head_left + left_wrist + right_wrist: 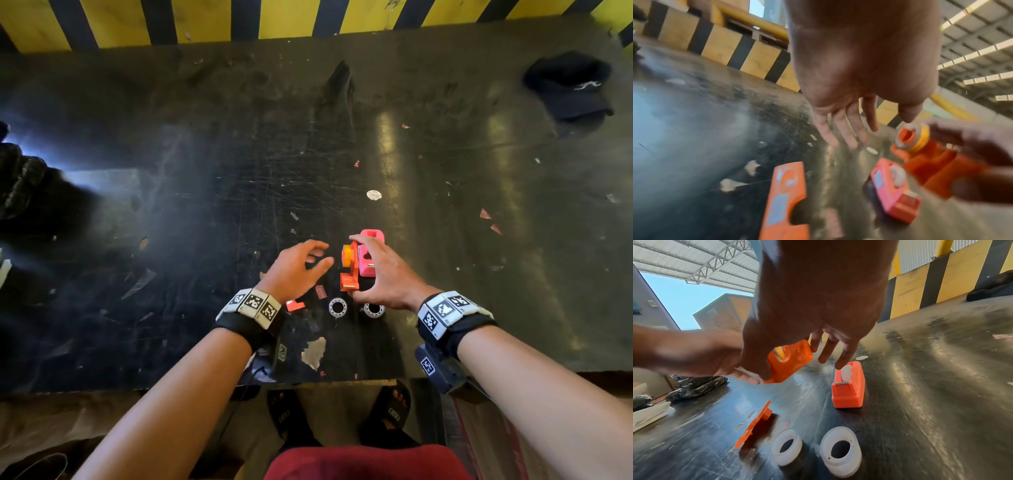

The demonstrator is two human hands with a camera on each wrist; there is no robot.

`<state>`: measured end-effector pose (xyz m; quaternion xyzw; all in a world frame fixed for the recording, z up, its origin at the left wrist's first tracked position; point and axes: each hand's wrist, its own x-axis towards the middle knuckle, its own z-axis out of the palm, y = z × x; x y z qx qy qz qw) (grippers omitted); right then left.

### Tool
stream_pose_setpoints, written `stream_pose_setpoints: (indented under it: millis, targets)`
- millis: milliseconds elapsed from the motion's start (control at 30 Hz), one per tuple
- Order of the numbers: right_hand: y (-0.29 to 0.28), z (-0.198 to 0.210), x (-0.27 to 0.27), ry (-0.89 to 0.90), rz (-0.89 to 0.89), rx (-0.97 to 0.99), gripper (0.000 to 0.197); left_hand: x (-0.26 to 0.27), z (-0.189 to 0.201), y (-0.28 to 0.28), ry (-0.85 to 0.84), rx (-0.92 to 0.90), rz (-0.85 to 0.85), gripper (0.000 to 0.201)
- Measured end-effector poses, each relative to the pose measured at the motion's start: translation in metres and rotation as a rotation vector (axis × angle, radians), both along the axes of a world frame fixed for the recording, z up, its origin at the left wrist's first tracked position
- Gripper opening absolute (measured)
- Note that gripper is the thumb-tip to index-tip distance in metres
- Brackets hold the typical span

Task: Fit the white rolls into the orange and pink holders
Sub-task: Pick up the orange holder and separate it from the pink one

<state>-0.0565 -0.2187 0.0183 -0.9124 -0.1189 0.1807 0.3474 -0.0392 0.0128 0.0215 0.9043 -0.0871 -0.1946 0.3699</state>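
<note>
My right hand [354, 267] grips the orange holder [349, 270] between thumb and fingers and holds it tilted just above the table; a yellow hub [920, 138] shows on its side. The pink holder [371, 253] stands right behind it with a white roll [846, 374] inside. Two loose white rolls [338, 307] [374, 310] lie flat near my right wrist. A flat orange cover piece [295, 305] lies by my left wrist. My left hand [322, 255] hovers just left of the orange holder with relaxed fingers [849, 129], holding nothing.
A black cap [568, 85] lies at the far right of the dark scratched table [205, 171]. A dark bundle [20, 181] sits at the left edge. A yellow-and-black striped barrier [308, 17] runs along the back. Paper scraps and a small pink piece [321, 291] are scattered about.
</note>
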Motion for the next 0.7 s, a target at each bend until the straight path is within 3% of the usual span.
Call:
stream_pose_setpoints:
  millis: [167, 400, 500, 600, 700]
  targets:
    - [0.001, 0.005, 0.002, -0.013, -0.011, 0.021, 0.107, 0.017, 0.02, -0.023, 0.189, -0.211, -0.002, 0.045]
    - [-0.009, 0.002, 0.003, 0.0, -0.041, -0.011, 0.108, 0.015, 0.011, -0.02, 0.192, -0.332, 0.129, 0.028]
    - [-0.015, -0.001, 0.003, 0.003, -0.053, -0.031, 0.108, 0.011, 0.001, -0.01, 0.056, -0.111, 0.105, 0.028]
    - [-0.02, -0.003, 0.003, 0.0, -0.058, -0.043, 0.108, 0.001, -0.016, -0.006, 0.019, 0.218, -0.066, 0.038]
    - [-0.022, -0.006, 0.002, 0.002, -0.053, -0.053, 0.109, -0.008, -0.034, -0.01, -0.017, 0.4, -0.174, 0.04]
